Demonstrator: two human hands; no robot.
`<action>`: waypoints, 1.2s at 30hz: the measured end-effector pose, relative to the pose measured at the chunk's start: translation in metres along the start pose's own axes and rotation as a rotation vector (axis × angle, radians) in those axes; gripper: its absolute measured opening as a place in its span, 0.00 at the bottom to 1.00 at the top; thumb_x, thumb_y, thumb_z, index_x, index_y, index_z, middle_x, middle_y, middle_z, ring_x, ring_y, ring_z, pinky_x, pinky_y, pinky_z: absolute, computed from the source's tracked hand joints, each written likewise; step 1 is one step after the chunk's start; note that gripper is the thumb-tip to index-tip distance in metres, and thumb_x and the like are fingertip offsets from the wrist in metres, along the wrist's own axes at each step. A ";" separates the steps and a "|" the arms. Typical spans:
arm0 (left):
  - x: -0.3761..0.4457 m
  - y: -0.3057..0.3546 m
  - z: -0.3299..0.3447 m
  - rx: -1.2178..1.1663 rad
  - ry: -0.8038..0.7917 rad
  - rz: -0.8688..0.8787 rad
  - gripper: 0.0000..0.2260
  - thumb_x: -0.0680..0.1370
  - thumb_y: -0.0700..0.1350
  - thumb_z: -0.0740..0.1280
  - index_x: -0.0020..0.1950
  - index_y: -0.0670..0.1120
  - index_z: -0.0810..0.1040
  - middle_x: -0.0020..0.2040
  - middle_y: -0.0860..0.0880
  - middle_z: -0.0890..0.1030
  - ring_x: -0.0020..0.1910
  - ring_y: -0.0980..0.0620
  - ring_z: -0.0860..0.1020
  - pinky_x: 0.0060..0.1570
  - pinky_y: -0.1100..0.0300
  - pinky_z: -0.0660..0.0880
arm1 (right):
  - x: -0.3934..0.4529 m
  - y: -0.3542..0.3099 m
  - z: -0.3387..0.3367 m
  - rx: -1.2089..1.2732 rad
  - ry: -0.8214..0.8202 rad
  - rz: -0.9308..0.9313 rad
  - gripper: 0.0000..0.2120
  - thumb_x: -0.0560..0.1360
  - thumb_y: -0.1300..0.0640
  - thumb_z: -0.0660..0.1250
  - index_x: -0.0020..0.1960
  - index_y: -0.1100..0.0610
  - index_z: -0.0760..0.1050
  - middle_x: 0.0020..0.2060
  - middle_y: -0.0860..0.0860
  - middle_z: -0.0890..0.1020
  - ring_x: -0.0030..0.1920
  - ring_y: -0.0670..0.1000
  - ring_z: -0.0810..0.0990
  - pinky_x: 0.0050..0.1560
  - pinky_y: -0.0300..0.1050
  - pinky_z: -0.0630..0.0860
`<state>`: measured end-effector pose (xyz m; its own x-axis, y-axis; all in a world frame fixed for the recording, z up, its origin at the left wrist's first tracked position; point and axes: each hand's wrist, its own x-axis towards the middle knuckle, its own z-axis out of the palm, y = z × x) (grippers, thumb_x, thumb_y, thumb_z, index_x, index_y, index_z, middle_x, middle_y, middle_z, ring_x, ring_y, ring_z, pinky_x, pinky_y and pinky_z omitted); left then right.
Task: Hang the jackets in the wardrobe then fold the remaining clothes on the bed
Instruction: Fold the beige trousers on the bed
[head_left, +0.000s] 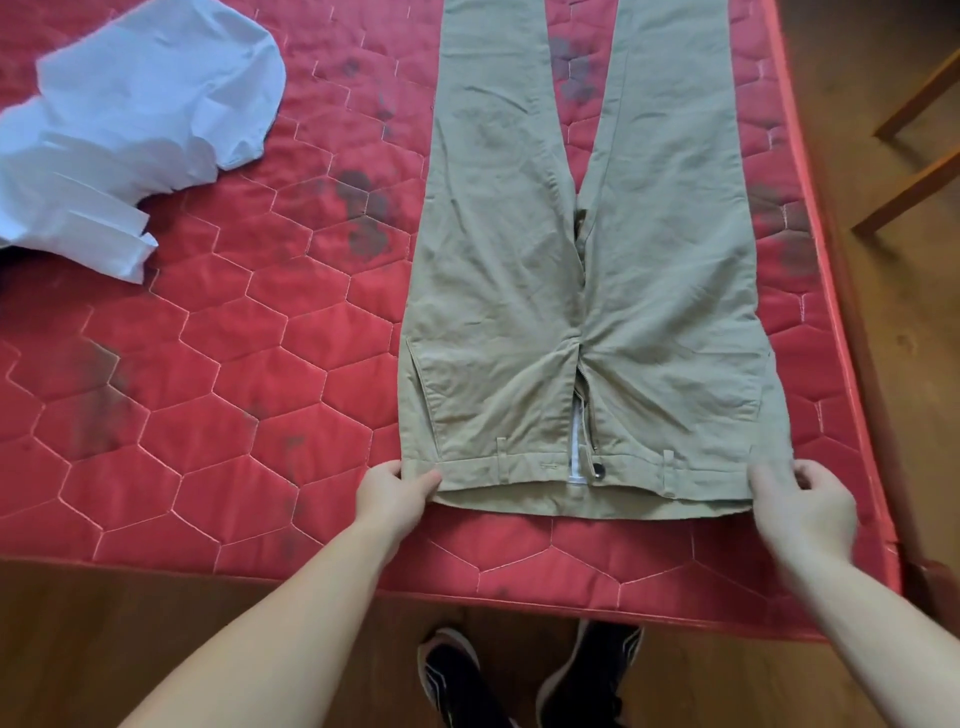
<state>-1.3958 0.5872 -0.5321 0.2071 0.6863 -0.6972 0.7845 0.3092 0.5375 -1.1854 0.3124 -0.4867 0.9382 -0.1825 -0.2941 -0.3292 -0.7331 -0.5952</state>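
Khaki trousers (587, 291) lie flat and front-up on the red quilted mattress (234, 364), waistband toward me, legs running away to the top of the view. The fly is open and a dark button shows at the waistband. My left hand (395, 493) pinches the waistband's left corner. At the right corner my right hand (800, 504) grips the waistband, fingers curled over the cloth. A crumpled white shirt (130, 135) lies at the mattress's far left, apart from the trousers.
The mattress's near edge runs just in front of my black shoes (519, 675) on the wooden floor (156, 649). Its right edge lies close beside the trousers. Wooden furniture legs (914, 150) stand on the floor at the right.
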 end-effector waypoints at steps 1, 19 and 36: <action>-0.003 0.001 -0.001 0.015 0.028 0.036 0.03 0.72 0.44 0.74 0.42 0.48 0.81 0.39 0.50 0.83 0.40 0.49 0.80 0.42 0.55 0.77 | -0.008 -0.013 0.001 0.013 -0.003 -0.076 0.10 0.69 0.48 0.66 0.39 0.56 0.74 0.32 0.48 0.78 0.38 0.57 0.75 0.39 0.49 0.65; -0.012 -0.024 -0.023 -0.028 -0.186 0.084 0.08 0.77 0.39 0.64 0.40 0.39 0.80 0.32 0.47 0.77 0.33 0.51 0.72 0.34 0.56 0.71 | -0.167 -0.090 0.162 -0.482 -0.714 -1.057 0.11 0.74 0.50 0.61 0.53 0.54 0.72 0.64 0.49 0.73 0.64 0.53 0.71 0.55 0.49 0.69; -0.019 -0.022 -0.030 -0.278 -0.469 -0.052 0.06 0.78 0.42 0.68 0.50 0.39 0.81 0.47 0.45 0.84 0.44 0.52 0.82 0.43 0.60 0.78 | -0.146 -0.008 0.114 -0.460 -0.460 -0.775 0.36 0.67 0.36 0.68 0.72 0.46 0.64 0.73 0.51 0.62 0.73 0.53 0.61 0.69 0.54 0.61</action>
<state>-1.4340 0.5867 -0.5163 0.4609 0.3182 -0.8285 0.6295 0.5408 0.5579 -1.3319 0.4201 -0.5242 0.7117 0.6503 -0.2659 0.5176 -0.7413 -0.4273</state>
